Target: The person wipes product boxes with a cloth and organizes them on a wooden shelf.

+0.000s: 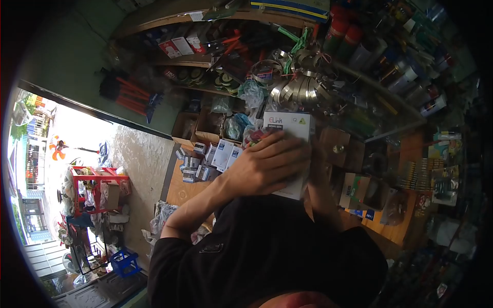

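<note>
A white cardboard box (286, 121) printed "ELink" stands upright in front of my chest. My left hand (269, 163) lies across the front face of this box, its fingers stretched out to the right and the fingertips a little blurred. Along the box's right edge, in shadow, is my right hand (317, 156), which supports the box from that side; most of its fingers are hidden. Just left of the box, behind my left hand, sits a small bunch of red and green packets (257, 135).
Small white-and-blue boxes (222, 155) cluster on the wooden counter (179, 191) to the left. Open cardboard cartons (209, 123) line the back. Metal hose clamps (303, 88) hang above. An opened carton (359, 190) is at right. A red rack (97, 178) stands outside the doorway.
</note>
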Motion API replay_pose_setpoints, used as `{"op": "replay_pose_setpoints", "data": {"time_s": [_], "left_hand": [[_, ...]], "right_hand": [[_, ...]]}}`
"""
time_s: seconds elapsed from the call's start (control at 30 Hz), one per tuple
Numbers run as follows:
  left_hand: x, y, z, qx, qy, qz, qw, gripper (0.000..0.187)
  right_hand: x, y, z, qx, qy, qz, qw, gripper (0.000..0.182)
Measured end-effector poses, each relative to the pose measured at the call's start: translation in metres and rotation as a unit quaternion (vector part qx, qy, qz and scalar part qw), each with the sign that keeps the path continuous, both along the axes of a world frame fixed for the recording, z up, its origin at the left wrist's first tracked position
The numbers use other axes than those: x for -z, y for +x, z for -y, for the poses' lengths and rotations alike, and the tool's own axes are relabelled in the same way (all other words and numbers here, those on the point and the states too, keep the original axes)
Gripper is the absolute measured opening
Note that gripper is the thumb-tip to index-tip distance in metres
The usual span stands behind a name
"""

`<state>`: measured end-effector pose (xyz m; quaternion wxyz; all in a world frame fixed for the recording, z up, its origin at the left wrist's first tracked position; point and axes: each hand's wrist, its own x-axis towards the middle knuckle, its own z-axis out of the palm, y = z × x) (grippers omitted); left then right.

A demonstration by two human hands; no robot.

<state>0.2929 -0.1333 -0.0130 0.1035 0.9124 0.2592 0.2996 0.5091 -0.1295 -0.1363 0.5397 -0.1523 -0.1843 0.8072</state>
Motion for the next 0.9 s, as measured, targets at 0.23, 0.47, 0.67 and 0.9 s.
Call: {"op": "replay_pose_setpoints", "data": {"time_s": [0.23,0.47,0.67,0.9], "left_hand": [[0.005,0.007,-0.029,-0.048,0.023,0.107,0.993,0.05],[0.001,0.006,-0.024,0.071,0.077,0.073,0.992,0.046],[0.007,0.019,-0.015,-0.052,0.037,0.13,0.989,0.049],[0.037,-0.009,-0.021,0.062,0.01,0.127,0.99,0.05]], "right_hand": [[-0.003,-0.01,-0.008,-0.002,0.031,0.03,0.999,0.074],[-0.015,-0.009,-0.02,0.054,0.101,0.18,0.977,0.077],[-0.019,-0.015,-0.017,0.08,0.055,0.141,0.985,0.067],[-0.027,-0.006,-0.031,0.017,0.019,0.036,0.999,0.054]]}}
